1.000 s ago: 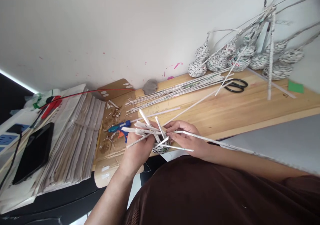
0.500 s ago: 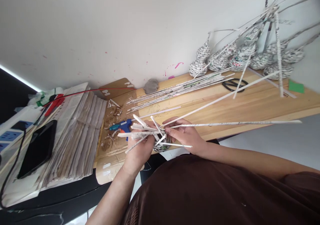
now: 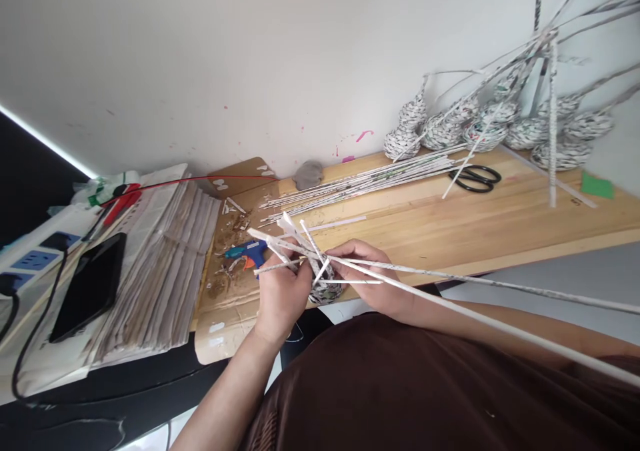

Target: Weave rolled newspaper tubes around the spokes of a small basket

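Note:
A small woven paper piece [image 3: 325, 292] with several paper sticks fanning out of its top is held between my hands at the table's front edge. My left hand [image 3: 285, 287] is closed round its left side, with short stick ends poking up over the fingers. On the right side, my right hand [image 3: 367, 271] has its fingers curled against the piece near the stick crossing; its fingertips are partly hidden. Two long paper sticks [image 3: 450, 303] run from the piece to the right, over my right hand and forearm.
A blue glue gun [image 3: 255, 252] lies on cardboard left of my hands. Behind are loose paper sticks [image 3: 360, 187], grey putty [image 3: 307, 174] and black-handled scissors [image 3: 475, 179]. Woven gourd shapes [image 3: 403, 143] stand along the wall. Left are stacked paper strips [image 3: 155, 277] and a phone [image 3: 90, 287].
The long sticks have swung down toward my body, now crossing my right forearm. The short stick ends near my left hand have shifted. The view has moved slightly.

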{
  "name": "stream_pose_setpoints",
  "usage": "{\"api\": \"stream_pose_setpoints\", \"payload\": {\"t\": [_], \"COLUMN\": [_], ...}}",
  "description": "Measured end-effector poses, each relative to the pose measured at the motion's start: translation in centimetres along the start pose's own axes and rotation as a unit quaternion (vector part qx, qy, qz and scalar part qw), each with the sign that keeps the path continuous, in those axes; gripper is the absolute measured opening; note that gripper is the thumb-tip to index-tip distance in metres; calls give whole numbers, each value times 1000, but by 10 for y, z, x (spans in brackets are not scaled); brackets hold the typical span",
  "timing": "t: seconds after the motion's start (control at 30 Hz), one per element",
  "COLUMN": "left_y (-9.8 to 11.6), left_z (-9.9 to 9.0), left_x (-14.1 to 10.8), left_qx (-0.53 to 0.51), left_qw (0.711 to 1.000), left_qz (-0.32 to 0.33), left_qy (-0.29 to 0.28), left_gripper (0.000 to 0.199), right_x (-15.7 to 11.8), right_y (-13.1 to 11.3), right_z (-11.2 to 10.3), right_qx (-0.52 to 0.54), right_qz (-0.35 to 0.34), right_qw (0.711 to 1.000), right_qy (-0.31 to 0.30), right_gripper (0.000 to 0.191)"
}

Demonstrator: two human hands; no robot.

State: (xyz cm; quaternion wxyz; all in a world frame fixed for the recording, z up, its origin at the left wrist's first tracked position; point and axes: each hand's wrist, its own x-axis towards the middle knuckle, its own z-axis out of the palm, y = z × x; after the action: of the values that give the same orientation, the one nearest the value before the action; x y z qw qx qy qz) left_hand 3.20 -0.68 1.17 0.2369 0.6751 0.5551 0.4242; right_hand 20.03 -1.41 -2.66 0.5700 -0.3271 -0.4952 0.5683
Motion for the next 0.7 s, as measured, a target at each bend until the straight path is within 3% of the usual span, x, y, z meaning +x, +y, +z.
{"api": "stream_pose_setpoints", "payload": {"t": [0.2,0.43,0.6,0.7], "left_y": [2,0,2,1], "left_z": [2,0,6,8], "left_x": [-1,0,0,0], "left_qx": [37,7,79,67], "left_qw": [999,1000,996,997], "left_qz": [-12,-7,42,36], "left_qy": [30,-29,13,21], "left_gripper": [21,18,33,38], "right_x": [0,7,3,3], "right_y": [-2,9,7,2], "right_z": [-2,-4,-4,-2], "right_qx": [-49,-23,-35,-53], "right_qz": [-27,15,15,13], "right_qw": [998,1000,999,998], "right_qy": [-20,-10,-20,-14], "right_gripper": [20,21,22,25]}}
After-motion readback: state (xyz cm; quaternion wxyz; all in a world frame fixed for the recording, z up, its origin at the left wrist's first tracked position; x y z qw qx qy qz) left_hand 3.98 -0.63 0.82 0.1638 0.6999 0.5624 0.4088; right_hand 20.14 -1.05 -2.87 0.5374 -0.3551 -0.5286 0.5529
